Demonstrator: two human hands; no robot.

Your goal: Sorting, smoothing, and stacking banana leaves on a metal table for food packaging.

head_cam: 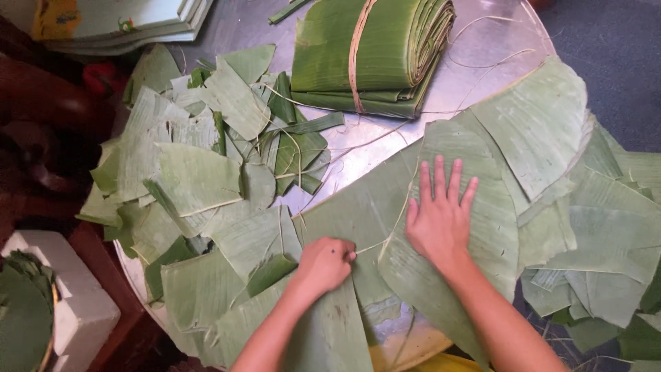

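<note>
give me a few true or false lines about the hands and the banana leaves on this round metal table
1. The right hand lies flat, fingers spread, on a large banana leaf piece. True.
2. The left hand is open and flat. False: it is closed in a fist, pinching a thin leaf strip.
3. A tied bundle of folded leaves sits at the far side of the metal table. True.
4. The bundle is bound with red tape. False: a pale fibre tie wraps it.

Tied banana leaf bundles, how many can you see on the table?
1: the folded banana leaf bundle tied with string lies at the far edge of the metal table. Loose leaf pieces could hide others.
</note>
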